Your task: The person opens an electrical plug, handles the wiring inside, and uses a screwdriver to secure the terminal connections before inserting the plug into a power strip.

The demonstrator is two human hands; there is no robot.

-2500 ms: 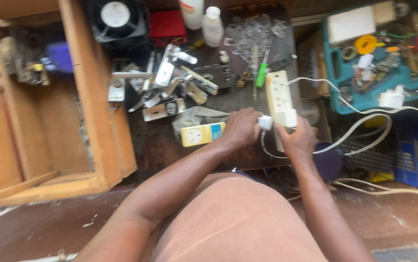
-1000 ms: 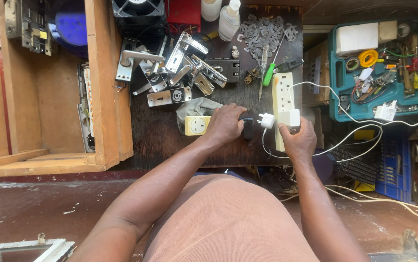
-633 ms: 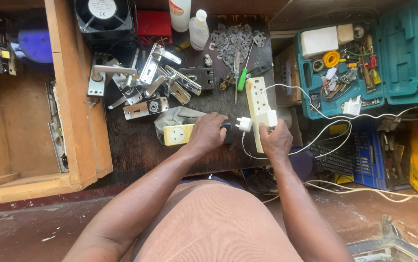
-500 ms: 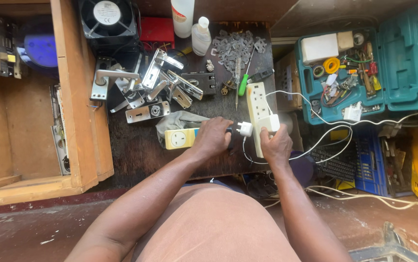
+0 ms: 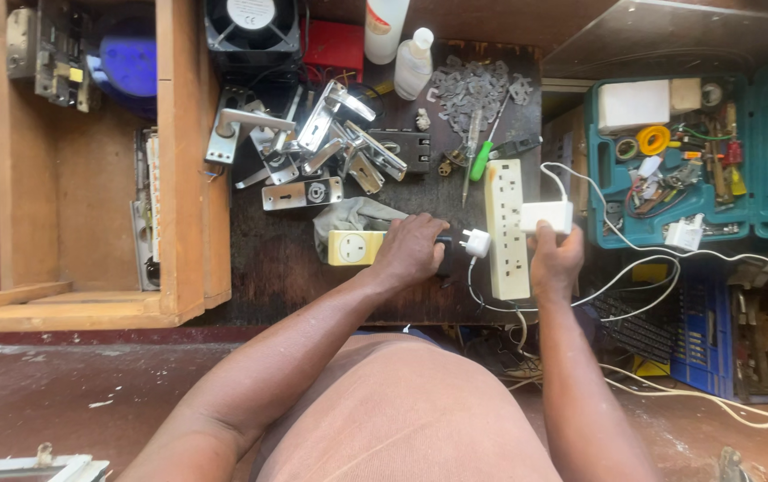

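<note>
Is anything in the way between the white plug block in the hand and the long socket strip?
Nothing visible. The right hand holds the white adapter block right at the edge of the cream power strip, with no object between them. A small white plug sits on the strip's other side, by the left hand.

A repair workshop: door handles [image 5: 330, 143], screwdriver [image 5: 482, 161], open teal tool case [image 5: 669, 161], cluttered workbench [image 5: 277, 268].

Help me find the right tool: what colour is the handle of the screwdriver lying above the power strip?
Green. The screwdriver handle shows best in the head view, just above the cream power strip.
</note>
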